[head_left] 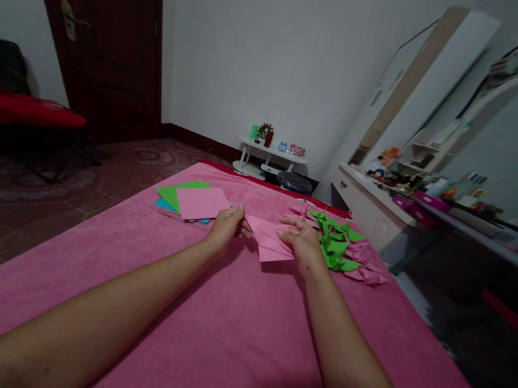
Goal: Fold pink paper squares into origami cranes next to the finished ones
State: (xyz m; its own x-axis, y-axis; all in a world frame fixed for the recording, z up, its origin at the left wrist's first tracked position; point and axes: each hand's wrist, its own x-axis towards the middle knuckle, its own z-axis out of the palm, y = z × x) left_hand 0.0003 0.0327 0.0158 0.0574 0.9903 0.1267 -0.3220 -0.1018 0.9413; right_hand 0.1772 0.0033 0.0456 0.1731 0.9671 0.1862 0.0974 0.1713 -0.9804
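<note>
A partly folded pink paper (268, 239) lies on the pink cloth (220, 330) between my two hands. My left hand (226, 225) pinches its left corner with closed fingers. My right hand (303, 239) rests on its right side, fingers curled and pressing the paper down. Left of my left hand sits a stack of flat paper squares (193, 201), pink on top, green and blue beneath. Just right of my right hand lies a heap of folded green and pink paper figures (342, 251).
The cloth-covered surface ends at its far edge near a small white shelf (271, 157) by the wall. A cluttered desk (383, 202) stands at the right. At the left are a dark door (102, 37) and a red seat (15, 108).
</note>
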